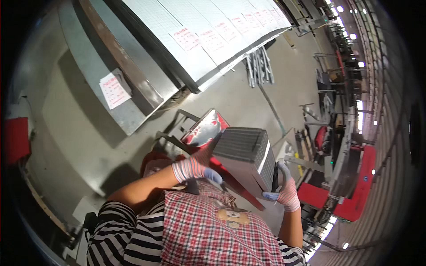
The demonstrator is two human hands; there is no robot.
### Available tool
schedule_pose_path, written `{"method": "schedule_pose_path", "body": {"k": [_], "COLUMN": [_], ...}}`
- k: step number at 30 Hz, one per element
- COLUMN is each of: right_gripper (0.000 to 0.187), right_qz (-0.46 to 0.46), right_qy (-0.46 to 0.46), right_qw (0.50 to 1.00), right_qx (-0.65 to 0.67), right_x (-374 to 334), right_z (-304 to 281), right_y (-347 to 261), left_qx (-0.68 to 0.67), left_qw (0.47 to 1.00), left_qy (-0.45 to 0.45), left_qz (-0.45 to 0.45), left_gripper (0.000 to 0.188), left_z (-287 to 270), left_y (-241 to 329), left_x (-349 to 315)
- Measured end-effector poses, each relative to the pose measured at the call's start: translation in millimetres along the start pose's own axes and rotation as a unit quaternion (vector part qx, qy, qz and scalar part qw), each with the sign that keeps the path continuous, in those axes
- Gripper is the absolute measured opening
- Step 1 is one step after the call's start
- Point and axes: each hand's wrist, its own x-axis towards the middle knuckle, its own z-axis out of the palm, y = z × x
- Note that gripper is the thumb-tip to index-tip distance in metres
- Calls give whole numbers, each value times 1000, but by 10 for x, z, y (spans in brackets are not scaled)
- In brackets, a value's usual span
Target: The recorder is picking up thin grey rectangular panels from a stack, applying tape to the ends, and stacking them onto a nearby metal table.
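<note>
In front of me is a thick stack of dark grey flat pieces (242,153), tilted, with a white stripe down its right edge. My left hand (197,170), in a striped knit glove with a blue thumb, is at the stack's near left side; its fingers are blurred and partly hidden there. On the right side my right hand (286,193), in the same kind of glove, grips the stack, with the thumb toward me and the fingers around its edge. Close by the stack's left is a red stand (208,126) with a worn, scraped top; a red edge also runs below the stack.
Large flat panels with paper labels (222,33) lie stacked at the far side. To their left rests a curved grey panel (95,75) with a brown beam (120,53). Metal bars (259,66) hang under the panels' edge. Red machinery (355,190) stands at the right.
</note>
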Motion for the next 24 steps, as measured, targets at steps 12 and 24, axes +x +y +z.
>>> {"method": "schedule_pose_path", "body": {"k": [12, 24], "right_gripper": [103, 127], "right_qz": [90, -72], "right_qy": [-201, -331], "right_qw": [965, 916], "right_qx": [-144, 216], "right_x": [-589, -261], "right_z": [-50, 3], "right_y": [1998, 1966], "left_qx": [-167, -246], "left_qw": [943, 891], "left_qy": [217, 339], "left_qz": [189, 175], "left_gripper": [62, 50], "left_z": [-286, -356], "left_y": [316, 1470], "left_x": [215, 491]}}
